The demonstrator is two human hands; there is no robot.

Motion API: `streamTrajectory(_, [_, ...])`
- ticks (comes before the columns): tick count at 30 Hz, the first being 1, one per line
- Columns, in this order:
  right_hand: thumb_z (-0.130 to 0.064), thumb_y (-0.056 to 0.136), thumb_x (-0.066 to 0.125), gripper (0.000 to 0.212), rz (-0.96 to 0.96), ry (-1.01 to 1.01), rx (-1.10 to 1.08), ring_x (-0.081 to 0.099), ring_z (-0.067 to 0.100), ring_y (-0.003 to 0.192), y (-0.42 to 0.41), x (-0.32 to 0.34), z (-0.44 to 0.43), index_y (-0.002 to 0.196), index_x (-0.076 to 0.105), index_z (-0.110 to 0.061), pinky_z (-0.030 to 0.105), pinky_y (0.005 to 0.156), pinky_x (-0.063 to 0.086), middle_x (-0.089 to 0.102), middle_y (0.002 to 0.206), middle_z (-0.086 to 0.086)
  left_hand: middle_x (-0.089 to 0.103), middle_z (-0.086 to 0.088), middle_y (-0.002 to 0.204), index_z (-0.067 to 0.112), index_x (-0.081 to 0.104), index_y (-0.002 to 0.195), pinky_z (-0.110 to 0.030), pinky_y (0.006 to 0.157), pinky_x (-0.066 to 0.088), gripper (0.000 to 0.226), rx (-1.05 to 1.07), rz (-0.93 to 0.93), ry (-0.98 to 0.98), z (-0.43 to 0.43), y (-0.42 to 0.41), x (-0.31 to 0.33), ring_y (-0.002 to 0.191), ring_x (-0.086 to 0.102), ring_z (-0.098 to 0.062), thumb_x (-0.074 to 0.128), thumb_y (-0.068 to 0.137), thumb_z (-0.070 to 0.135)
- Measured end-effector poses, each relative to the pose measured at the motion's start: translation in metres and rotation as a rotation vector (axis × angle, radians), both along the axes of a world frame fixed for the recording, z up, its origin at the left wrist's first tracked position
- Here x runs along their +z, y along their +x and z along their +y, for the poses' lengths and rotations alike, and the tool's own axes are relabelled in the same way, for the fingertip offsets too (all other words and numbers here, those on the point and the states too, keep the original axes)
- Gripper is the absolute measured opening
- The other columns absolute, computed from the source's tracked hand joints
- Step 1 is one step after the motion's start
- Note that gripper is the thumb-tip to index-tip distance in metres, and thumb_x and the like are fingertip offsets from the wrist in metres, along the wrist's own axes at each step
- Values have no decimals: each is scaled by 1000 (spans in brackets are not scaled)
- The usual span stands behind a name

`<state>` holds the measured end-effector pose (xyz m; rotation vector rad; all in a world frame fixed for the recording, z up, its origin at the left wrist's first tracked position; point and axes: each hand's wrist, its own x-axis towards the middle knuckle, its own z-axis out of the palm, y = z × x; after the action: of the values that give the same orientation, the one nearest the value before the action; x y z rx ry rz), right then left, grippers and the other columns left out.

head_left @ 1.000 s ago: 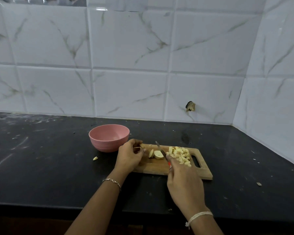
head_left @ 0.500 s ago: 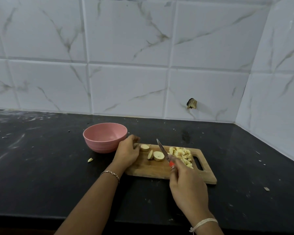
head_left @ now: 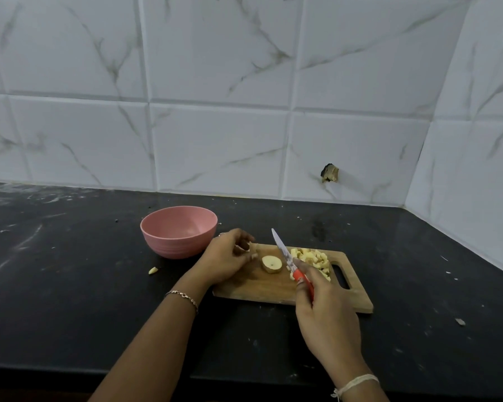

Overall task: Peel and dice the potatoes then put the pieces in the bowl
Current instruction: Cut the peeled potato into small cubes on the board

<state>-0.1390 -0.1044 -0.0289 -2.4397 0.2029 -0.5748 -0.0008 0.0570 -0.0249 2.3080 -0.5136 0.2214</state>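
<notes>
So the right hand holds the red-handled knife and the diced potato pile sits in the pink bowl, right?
No: the head view shows the pile of diced potato on the wooden cutting board, not in the round pink bowl. The right hand holds the red-handled knife.

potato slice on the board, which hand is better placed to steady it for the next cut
Left: the left hand lies right beside the potato slice, while the right hand grips the knife.
</notes>
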Motion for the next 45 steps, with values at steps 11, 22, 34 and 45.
streamTrajectory(11, [-30,101,45,41,-15,20,-6,51,6,56,-1,0,-1,139,43,-46,18,45,35,54,70,-10,42,-5,150,15,46,143,-27,113,27,48,101,-55,40,-7,17,-10,140,35,-19,57,98,24])
streamTrajectory(22, [-30,101,43,42,26,18,-58,53,4,60,-3,2,0,142,42,-42,16,47,30,55,72,-12,40,5,139,31,65,118,-38,100,21,41,25,-139,396,-33,-14,-5,132,23,-20,61,82,51])
streamTrajectory(34, [-34,100,45,44,-21,-76,-50,54,4,74,-15,3,7,141,42,-47,16,56,38,54,75,-14,60,8,124,27,61,125,-43,106,37,55,4,-9,198,-7,-30,-11,122,50,-14,67,77,53])
streamTrajectory(45, [-36,102,37,47,-22,-184,-33,48,2,76,-34,-5,12,148,29,-45,17,63,34,49,85,-16,57,0,125,24,64,120,-39,104,41,57,44,-66,166,-5,-26,-17,122,48,-18,71,75,59])
